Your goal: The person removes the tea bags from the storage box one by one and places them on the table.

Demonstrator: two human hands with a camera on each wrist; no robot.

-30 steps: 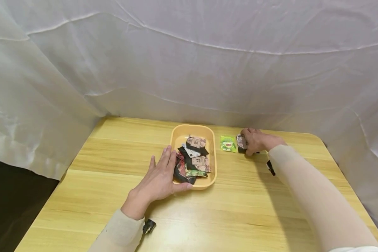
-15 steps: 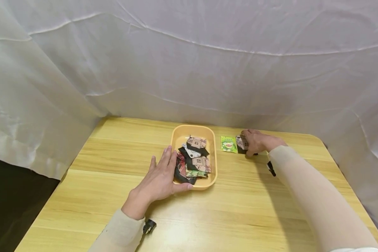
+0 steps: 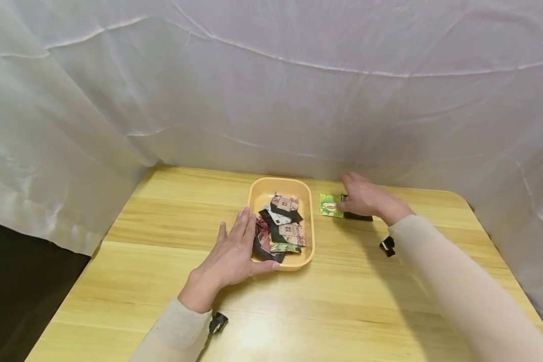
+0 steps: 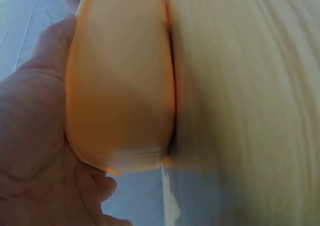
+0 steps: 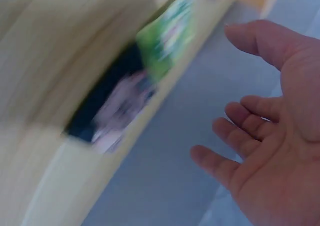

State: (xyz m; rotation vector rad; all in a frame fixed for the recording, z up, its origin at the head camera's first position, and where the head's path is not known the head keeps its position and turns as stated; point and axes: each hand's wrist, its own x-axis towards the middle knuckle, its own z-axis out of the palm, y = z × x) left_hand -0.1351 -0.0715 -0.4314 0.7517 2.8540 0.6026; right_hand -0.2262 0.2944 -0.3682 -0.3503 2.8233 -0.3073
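Observation:
A yellow plastic tray (image 3: 311,226) holds several tea bag sachets (image 3: 291,231) in black, pink, white and green. My left hand (image 3: 228,259) rests against its left side, fingers straight and thumb along the near rim. In the left wrist view the palm lies by the rim of the tray (image 4: 120,81). To the tray's right lies a green tea bag sachet (image 3: 330,205), beside a black-and-pink sachet (image 3: 359,217). My right hand (image 3: 368,197) hovers above these, empty, its fingers spread and loosely bent; it partly covers the black-and-pink one (image 5: 122,104), which shows blurred in the right wrist view.
Everything lies on a light wooden table (image 3: 298,311). A pale hanging cloth (image 3: 271,110) stands close behind its back edge and along the sides. A dark area (image 3: 22,296) lies past the left edge.
My right hand has let go of the black-and-pink sachet and lifted slightly, its fingers now spread. The left hand has stayed on the tray. The head view has shifted a little.

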